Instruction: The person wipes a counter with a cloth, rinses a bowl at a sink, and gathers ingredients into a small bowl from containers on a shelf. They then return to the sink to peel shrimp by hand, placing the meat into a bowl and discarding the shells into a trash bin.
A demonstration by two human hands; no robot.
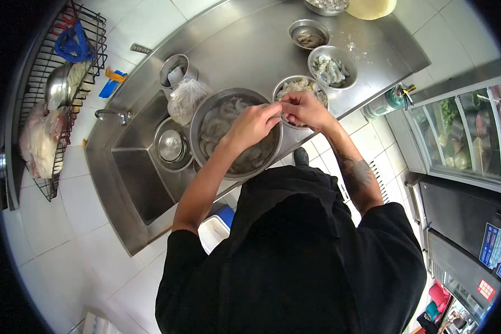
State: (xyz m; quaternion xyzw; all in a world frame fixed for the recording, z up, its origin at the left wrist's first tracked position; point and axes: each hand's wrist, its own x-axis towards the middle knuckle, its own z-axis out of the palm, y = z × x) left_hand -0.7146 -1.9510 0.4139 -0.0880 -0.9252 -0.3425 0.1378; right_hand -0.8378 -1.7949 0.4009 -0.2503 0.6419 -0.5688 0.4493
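Note:
Over the rim of a large metal bowl (195, 125) full of grey raw shrimp (222, 119), my left hand (255, 127) is closed in a pinch. My right hand (306, 110) meets it fingertip to fingertip, also pinching. Between them is a small pale piece, mostly hidden by the fingers, that looks like a shrimp. Under my right hand, a smaller metal bowl (276, 92) holds pale shrimp (301, 85). Just beyond it, another bowl (353, 72) contains greyish peeled shrimp (329, 69).
A bowl with dark contents (309, 38) stands farther back. A filled plastic bag (188, 100) and a metal pot (178, 68) are left of the big bowl. The sink (145, 183) holds nested metal bowls (172, 146). A wire rack (92, 33) hangs left; a glass-door fridge (462, 131) stands right.

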